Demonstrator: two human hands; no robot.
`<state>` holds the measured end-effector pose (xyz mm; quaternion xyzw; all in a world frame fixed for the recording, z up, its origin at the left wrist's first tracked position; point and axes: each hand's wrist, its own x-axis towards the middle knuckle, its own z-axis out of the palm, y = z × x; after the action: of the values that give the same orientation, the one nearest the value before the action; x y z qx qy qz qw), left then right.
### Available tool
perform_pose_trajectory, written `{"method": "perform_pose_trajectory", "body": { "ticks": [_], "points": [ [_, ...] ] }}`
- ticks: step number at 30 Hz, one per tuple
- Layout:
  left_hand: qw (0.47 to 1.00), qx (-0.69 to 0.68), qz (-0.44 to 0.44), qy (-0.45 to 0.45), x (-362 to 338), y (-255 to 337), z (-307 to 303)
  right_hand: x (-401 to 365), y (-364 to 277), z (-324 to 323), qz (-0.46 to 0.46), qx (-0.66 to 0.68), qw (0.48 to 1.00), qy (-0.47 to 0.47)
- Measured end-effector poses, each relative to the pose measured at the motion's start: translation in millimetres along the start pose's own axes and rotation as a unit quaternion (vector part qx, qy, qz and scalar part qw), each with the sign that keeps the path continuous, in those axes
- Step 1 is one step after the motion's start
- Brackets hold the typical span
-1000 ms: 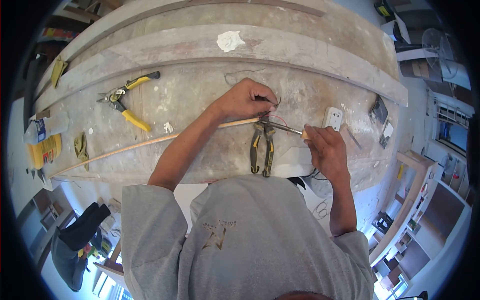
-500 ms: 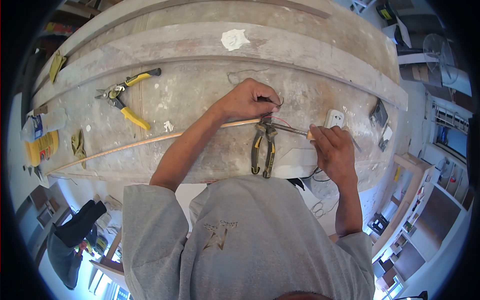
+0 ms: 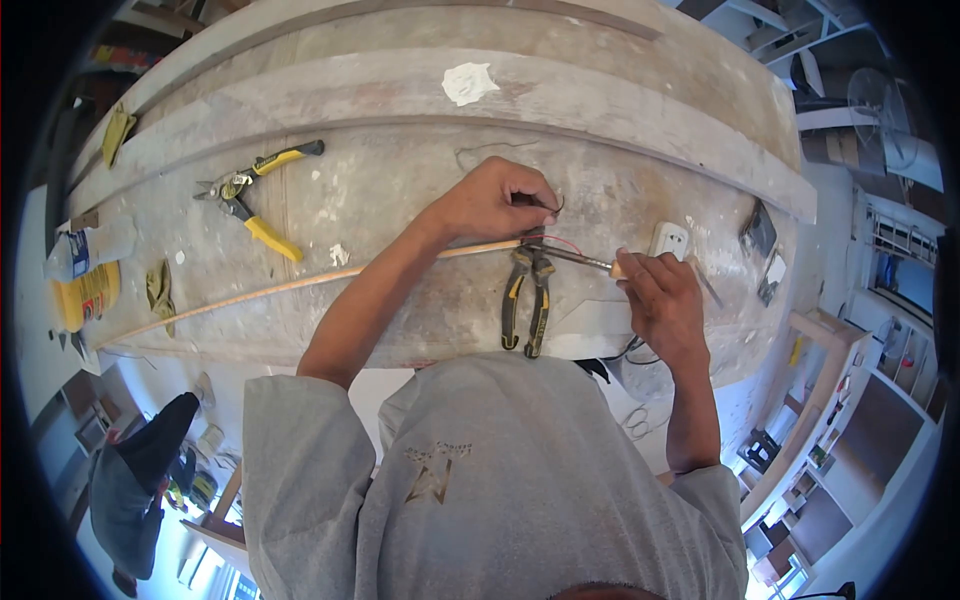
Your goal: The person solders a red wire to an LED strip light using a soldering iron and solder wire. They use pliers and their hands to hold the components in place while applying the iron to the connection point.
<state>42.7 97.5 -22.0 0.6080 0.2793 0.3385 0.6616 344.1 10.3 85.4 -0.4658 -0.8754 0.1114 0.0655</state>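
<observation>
The left hand (image 3: 492,200) is at the middle of the bench (image 3: 400,170). Its fingers are pressed together and pinch a thin dark wire (image 3: 557,204) just above the end of a long rod (image 3: 300,283). The rod runs from this hand toward 8 o'clock, across the bench.

The right hand (image 3: 662,302), at 4 o'clock from the left one, is closed around the pale handle of a screwdriver (image 3: 578,259). The metal shaft points toward 10 o'clock and its tip is at the rod end, beside a red wire (image 3: 563,241).

Pliers (image 3: 526,300) lie flat on the bench between the two hands, with the head just under the rod end and the handles toward 6 o'clock. A white socket (image 3: 668,238) lies just at 12 o'clock from the right hand. Yellow snips (image 3: 248,192) lie well apart, at 9 o'clock from the left hand.
</observation>
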Motion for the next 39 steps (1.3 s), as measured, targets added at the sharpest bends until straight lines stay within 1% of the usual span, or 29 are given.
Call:
{"method": "perform_pose_trajectory", "body": {
  "ticks": [3, 5, 9, 11, 12, 14, 15, 17, 18, 20, 21, 23, 30, 39],
  "points": [
    [0.999, 0.032, 0.017, 0.000, 1.1, 2.2, -2.4, -2.6, 0.7, 1.6, 0.004, 0.007, 1.000, 0.003],
    [0.995, 0.088, 0.047, 0.012, 0.4, 4.5, -4.5, -3.7, 0.7, 1.5, 0.006, 0.007, 1.000, 0.003],
    [0.991, 0.125, 0.035, 0.042, -11.0, 20.5, -9.6, -5.4, 0.8, 2.4, 0.004, 0.003, 1.000, 0.005],
    [0.964, 0.257, -0.029, 0.067, -23.4, 40.4, -13.6, -6.2, 1.5, 3.0, 0.008, 0.003, 1.000, 0.003],
    [0.964, 0.258, -0.029, 0.064, -32.7, 46.1, -13.4, -6.3, 1.7, 3.1, 0.007, 0.006, 1.000, 0.004],
    [0.912, 0.406, -0.039, 0.037, -53.0, 55.8, -5.8, -7.6, 1.0, 3.1, 0.012, 0.008, 1.000, 0.006],
    [0.912, 0.406, -0.038, 0.033, -60.9, 59.8, 3.4, -7.7, 0.7, 3.1, 0.013, 0.015, 1.000, 0.006],
    [0.868, 0.482, -0.112, 0.027, -74.9, 66.8, 19.2, -8.5, 0.2, 4.3, 0.020, 0.021, 1.000, 0.008],
    [0.869, 0.483, -0.109, 0.023, -79.5, 62.1, 22.7, -8.9, 0.4, 5.4, 0.019, 0.023, 1.000, 0.008],
    [0.868, 0.484, -0.089, 0.073, -88.2, 44.4, 27.3, -9.3, 0.3, 6.3, 0.022, 0.024, 0.999, 0.010],
    [0.868, 0.484, -0.087, 0.069, -90.3, 40.1, 27.5, -9.4, 0.2, 6.4, 0.020, 0.024, 0.999, 0.009],
    [0.877, 0.466, -0.062, 0.097, -91.3, 37.9, 27.2, -8.7, -0.2, 6.6, 0.020, 0.022, 1.000, 0.010],
    [0.879, 0.462, -0.050, 0.104, -88.6, 38.1, 28.2, -7.9, -0.5, 4.1, 0.019, 0.008, 1.000, 0.002],
    [0.882, 0.455, -0.069, 0.102, -87.5, 37.1, 27.5, -8.9, -0.4, 4.4, 0.025, 0.009, 1.000, -0.001]
  ]
}}
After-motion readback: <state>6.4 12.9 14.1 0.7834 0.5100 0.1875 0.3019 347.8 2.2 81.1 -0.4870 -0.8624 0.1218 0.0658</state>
